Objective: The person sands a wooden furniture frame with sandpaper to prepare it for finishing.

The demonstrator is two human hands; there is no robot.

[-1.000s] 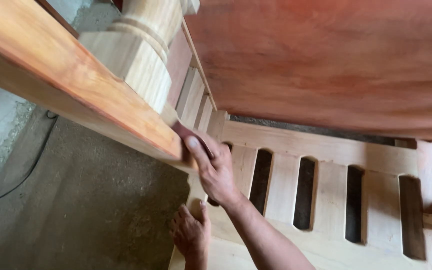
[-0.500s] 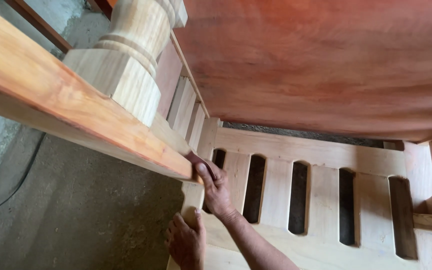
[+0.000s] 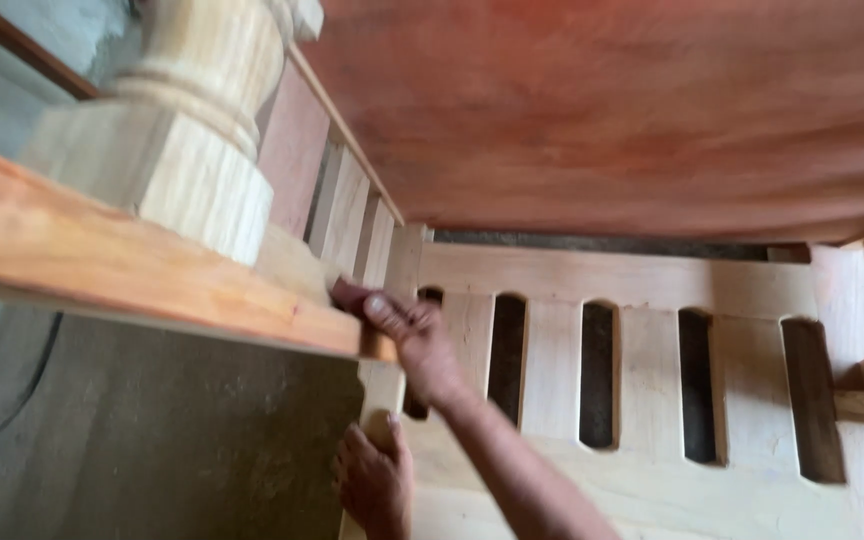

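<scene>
Reddish-brown sandpaper pad (image 3: 350,293) is pinched by the right hand (image 3: 414,340) against the pale unfinished wooden frame (image 3: 552,290), near the turned post; the slatted panel right looks bare.

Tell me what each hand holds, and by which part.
The right hand presses a small dark sanding pad by its near end against the wooden rail. The left hand holds nothing, resting on the pale slatted frame.

I see soft, warm daylight, no glare; motion blur smears everything; slat gaps sit in shadow.
</scene>
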